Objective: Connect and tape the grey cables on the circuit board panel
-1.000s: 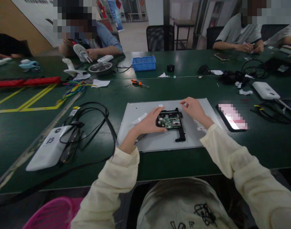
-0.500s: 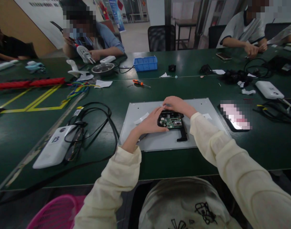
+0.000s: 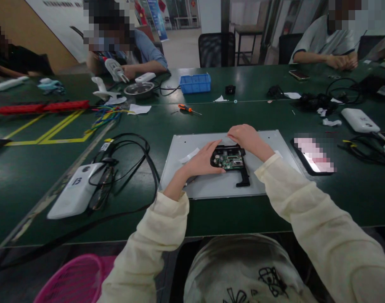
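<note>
A black plastic frame (image 3: 243,179) with a green circuit board (image 3: 228,162) set in it lies on a light grey panel (image 3: 211,191). My left hand (image 3: 201,162) is curled round the frame's left side, thumb along the near edge and fingers at the far left corner. Over the frame's far edge, my right hand (image 3: 242,136) is bent with its fingertips pressed together. Whatever those fingertips hold, if anything, is hidden. A white paper slip (image 3: 189,156) lies on the panel beside my left hand.
An orange-handled screwdriver (image 3: 185,108) and a blue bin (image 3: 195,83) are beyond the panel. A phone (image 3: 314,155) lies to the right. On the left are a white power bank-like device (image 3: 74,191) and black cables (image 3: 144,153). Other people sit across the green table (image 3: 230,219).
My right hand has slid rightward along the frame's far edge, away from my left fingertips. My left hand keeps its place on the frame. The view has shifted slightly.
</note>
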Demonstrator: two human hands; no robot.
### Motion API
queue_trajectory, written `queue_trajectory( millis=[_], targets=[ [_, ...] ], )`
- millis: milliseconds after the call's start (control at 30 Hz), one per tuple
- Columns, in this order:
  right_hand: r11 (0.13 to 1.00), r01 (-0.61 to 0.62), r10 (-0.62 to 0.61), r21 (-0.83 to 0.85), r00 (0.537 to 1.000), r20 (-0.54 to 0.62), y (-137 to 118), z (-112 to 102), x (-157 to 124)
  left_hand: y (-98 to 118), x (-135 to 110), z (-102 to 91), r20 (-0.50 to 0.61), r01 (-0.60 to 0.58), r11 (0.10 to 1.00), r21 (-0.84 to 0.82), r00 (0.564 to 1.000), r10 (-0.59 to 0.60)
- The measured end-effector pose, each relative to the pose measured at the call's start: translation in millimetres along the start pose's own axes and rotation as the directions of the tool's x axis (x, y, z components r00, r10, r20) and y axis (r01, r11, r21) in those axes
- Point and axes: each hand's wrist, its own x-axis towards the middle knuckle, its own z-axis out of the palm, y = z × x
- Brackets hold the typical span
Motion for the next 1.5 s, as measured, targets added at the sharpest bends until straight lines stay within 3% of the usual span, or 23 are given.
queue_trajectory(
  millis=[200, 567, 800, 967, 1133, 1500],
  targets=[
    [0.999, -0.024, 0.025, -0.041, 1.0, 0.019, -5, -4, -31, 0, 0, 0.0, 0.003, 0.011, 1.0, 0.019, 1.0, -0.011],
    [0.999, -0.022, 0.024, -0.041, 0.999, 0.027, -10, 13, -33, -1, 1, -0.1, 0.008, 0.016, 1.0, 0.017, 1.0, -0.016],
    [0.982, -0.151, 0.156, 0.114, 0.987, -0.031, -6, -2, -46, 1, 0, -1.7, 0.017, 0.019, 1.0, -0.002, 1.0, -0.019],
    [0.934, -0.299, 0.314, 0.198, 0.948, -0.049, 19, -10, -77, 3, 0, -3.1, 0.025, 0.02, 1.0, -0.013, 0.999, -0.02],
    [0.876, -0.394, 0.423, 0.279, 0.905, -0.051, 45, 1, -106, 4, 0, -3.4, 0.031, 0.038, 0.999, -0.014, 0.999, -0.038],
    [0.809, -0.455, 0.465, 0.374, 0.883, 0.067, 42, 2, -115, 3, -1, -3.7, 0.032, 0.031, 0.999, -0.011, 0.999, -0.03]
  ],
)
